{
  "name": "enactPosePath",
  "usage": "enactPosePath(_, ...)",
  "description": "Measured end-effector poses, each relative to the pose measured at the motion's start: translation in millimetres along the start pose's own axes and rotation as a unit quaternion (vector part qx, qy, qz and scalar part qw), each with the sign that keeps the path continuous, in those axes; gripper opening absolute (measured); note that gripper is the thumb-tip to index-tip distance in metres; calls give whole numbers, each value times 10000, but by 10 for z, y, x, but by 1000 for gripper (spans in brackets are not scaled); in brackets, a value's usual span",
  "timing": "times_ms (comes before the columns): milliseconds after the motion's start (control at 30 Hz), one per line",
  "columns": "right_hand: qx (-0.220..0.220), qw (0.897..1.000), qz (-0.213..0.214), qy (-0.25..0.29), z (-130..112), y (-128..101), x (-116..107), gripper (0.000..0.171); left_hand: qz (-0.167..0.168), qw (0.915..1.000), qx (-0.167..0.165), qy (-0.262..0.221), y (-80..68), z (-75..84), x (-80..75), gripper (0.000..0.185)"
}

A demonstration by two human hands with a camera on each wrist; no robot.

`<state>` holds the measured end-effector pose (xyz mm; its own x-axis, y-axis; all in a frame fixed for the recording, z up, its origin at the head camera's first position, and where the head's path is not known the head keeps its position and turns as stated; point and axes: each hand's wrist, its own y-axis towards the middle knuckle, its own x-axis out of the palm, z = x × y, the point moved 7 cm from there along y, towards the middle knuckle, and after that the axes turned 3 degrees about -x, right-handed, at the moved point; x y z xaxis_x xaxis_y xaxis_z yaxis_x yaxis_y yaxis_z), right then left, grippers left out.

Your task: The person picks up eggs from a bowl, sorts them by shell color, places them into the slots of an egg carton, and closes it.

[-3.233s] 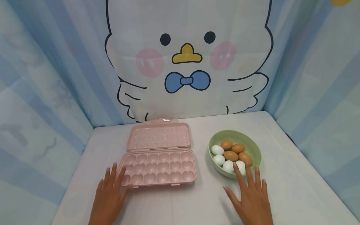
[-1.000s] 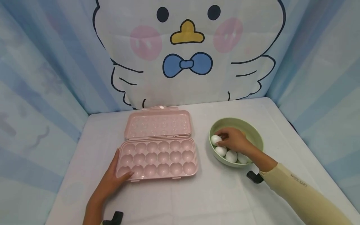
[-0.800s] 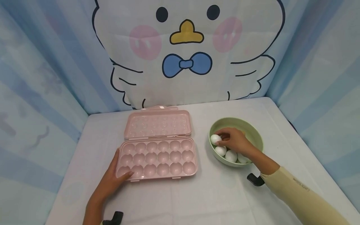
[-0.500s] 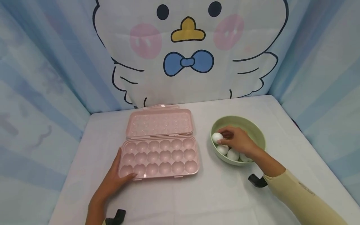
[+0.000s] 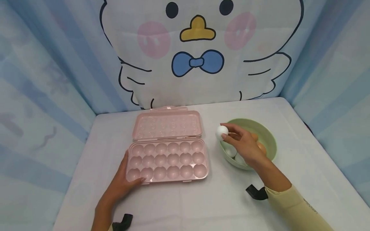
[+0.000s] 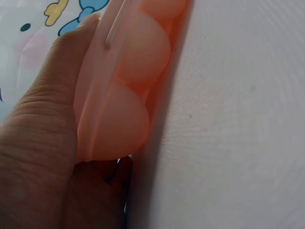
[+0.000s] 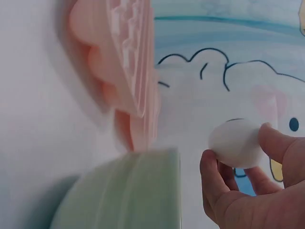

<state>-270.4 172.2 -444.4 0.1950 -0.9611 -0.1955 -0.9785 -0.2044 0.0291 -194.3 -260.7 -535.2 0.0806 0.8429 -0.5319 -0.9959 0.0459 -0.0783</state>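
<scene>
A white egg [image 5: 222,132] is pinched between the thumb and fingertips of my right hand [image 5: 245,144], raised over the left rim of a green bowl [image 5: 268,139]. In the right wrist view, the egg [image 7: 234,143] sits apart from the bowl [image 7: 143,191]. More white eggs [image 5: 230,150] and brown eggs [image 5: 261,148] lie in the bowl, partly hidden by the hand. My left hand [image 5: 122,181] grips the left end of a pink egg tray [image 5: 203,144], thumb along its front edge. All its visible cups hold nothing. In the left wrist view, the fingers [image 6: 100,186] reach round the tray's end.
The tray's hinged lid [image 5: 167,125] lies folded back behind it. A white cloth covers the table [image 5: 185,205]. Patterned curtains [image 5: 43,96] hang at the back and both sides. A black wrist mount [image 5: 256,192] juts from the right sleeve [image 5: 292,205].
My right hand has gone from spread above the table into the bowl, taken a white egg and lifted it to the rim. My left hand has taken hold of the tray's left end.
</scene>
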Motion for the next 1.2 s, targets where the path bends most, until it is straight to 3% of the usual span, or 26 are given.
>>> enactPosePath(100,-56,9994,16,335,-46,-10,114,50,2,9999,-105,36,-9,-17,2,131)
enactPosePath(267,-120,9997,33,198,-39,-15,303,50,-14,10000,-70,7,-2,-25,9,130)
enactPosePath(400,-200,9992,107,317,56,-5,474,48,-8,9996,-243,154,-18,-42,5,130)
enactPosePath(667,-828,9940,369,609,146,17,797,43,24,9991,-329,280,-39,-29,-8,129)
enactPosePath(967,-1596,9786,1286,-176,289,-6,863,41,-14,9979,-543,364,-43,-61,29,130)
enactPosePath(1200,-1404,9759,1468,-800,338,19,888,42,43,9971,-522,553,-40,-58,-2,128)
